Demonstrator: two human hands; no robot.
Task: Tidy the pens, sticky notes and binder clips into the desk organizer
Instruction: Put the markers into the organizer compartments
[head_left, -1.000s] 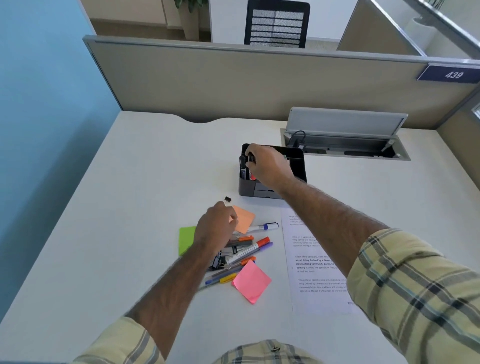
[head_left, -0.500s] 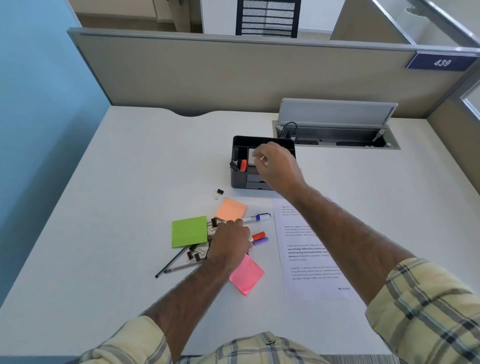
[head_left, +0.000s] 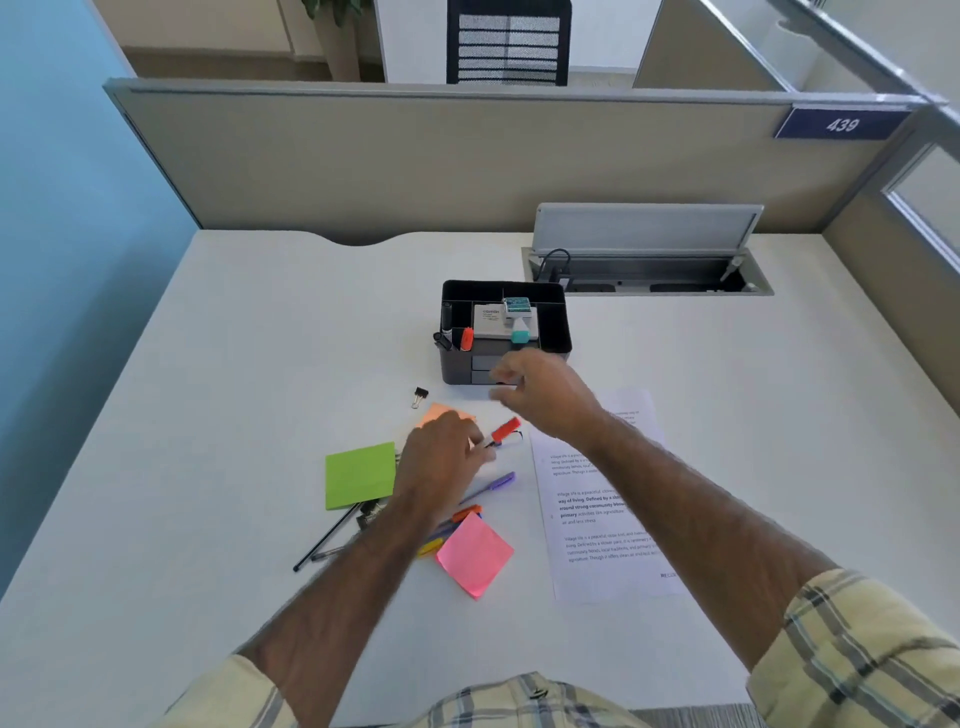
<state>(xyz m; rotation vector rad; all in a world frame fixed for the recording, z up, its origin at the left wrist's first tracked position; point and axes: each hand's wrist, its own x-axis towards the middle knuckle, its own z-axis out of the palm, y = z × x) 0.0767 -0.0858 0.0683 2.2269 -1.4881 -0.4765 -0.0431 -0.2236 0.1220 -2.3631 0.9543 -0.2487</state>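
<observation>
A black desk organizer (head_left: 551, 322) stands mid-desk with markers, a white box and a teal item inside. My left hand (head_left: 441, 457) is shut on a red-capped marker (head_left: 505, 430), lifted above the pile. My right hand (head_left: 545, 395) hovers just in front of the organizer, fingers apart and blurred, holding nothing. On the desk lie a green sticky pad (head_left: 359, 475), a pink sticky pad (head_left: 474, 553), an orange sticky pad (head_left: 441, 413) partly under my left hand, a purple pen (head_left: 493, 483), thin black pens (head_left: 324, 543) and a lone binder clip (head_left: 420, 396).
A printed sheet of paper (head_left: 602, 519) lies right of the pile, under my right forearm. An open cable tray (head_left: 649, 270) is sunk into the desk behind the organizer. A grey partition (head_left: 467, 156) bounds the far edge; a blue wall stands at left.
My right hand has come back out of the organizer toward me, with nothing in it. My left hand has picked the red-capped marker up from the pile.
</observation>
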